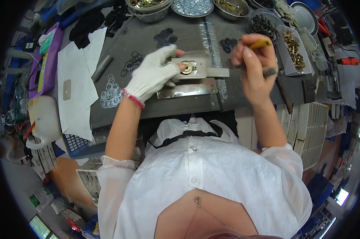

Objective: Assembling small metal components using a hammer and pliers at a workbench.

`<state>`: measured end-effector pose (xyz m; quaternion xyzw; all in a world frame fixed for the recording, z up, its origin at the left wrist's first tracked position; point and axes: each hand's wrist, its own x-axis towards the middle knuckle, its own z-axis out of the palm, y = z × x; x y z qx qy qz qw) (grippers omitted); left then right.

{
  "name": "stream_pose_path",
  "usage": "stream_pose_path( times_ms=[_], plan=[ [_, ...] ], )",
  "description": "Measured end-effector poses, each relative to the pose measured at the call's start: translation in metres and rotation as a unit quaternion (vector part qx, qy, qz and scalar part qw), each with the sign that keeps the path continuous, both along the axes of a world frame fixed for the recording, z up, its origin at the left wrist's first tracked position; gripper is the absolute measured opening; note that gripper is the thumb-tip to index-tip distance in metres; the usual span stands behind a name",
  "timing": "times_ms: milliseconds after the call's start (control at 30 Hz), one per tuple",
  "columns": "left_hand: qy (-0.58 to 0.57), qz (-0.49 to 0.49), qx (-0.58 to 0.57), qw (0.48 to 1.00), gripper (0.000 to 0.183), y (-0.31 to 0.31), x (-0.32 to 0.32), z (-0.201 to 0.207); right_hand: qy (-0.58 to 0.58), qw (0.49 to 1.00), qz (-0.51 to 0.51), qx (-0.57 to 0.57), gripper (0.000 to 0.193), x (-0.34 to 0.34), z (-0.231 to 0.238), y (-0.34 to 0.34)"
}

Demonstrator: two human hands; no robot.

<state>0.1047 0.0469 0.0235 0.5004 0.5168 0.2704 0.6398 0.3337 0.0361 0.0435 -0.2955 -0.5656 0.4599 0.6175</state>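
Nearest the white-shirted wearer, at 6 o'clock of the work, lies a flat, shiny silver metal bar (188,92). Just beyond it, at the centre of the clock, sits the pale rectangular plate (200,66) with a round brass fitting (188,68) set in it and a pale strip (218,72) running out toward 3 o'clock.

From 9 o'clock, the left hand (154,73), in a white knitted glove with a red cuff, bends its fingers over the plate's end; one bare fingertip touches the fitting. At 3 o'clock, the raised right hand (255,59) is closed around a yellow-handled tool (261,43), clear of the plate.

Good handling, I judge, means keeping the fitting seated under that fingertip and the plate flat, then bringing the tool in squarely, with the fingertip out of its path. Loose dark rings (228,45) at 2 o'clock should stay out from under the plate.

The glove hides the plate's left end, so I cannot tell whether that hand grips or merely presses. Right-hand fingers and blur mask the tool's kind and working end. Farther off, bowls (192,8) at 12 o'clock are cut by the upper edge.
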Motion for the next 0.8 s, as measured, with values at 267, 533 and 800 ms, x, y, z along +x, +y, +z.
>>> stream_pose_path(
  times_ms=[267, 533, 800],
  plan=[
    [0.525, 0.11, 0.284, 0.794, 0.046, 0.028, -0.138, -0.016, -0.635, 0.689, -0.349, 0.022, 0.028, 0.191, -0.044, -0.04],
    [0.568, 0.005, 0.141, 0.811, 0.039, 0.035, -0.172, -0.004, -0.562, 0.751, -0.272, -0.214, 0.032, 0.206, -0.064, -0.046],
    [-0.122, 0.231, 0.182, 0.948, 0.043, -0.006, -0.069, 0.005, -0.611, 0.711, -0.331, -0.109, 0.028, 0.211, -0.078, -0.059]
  ],
)
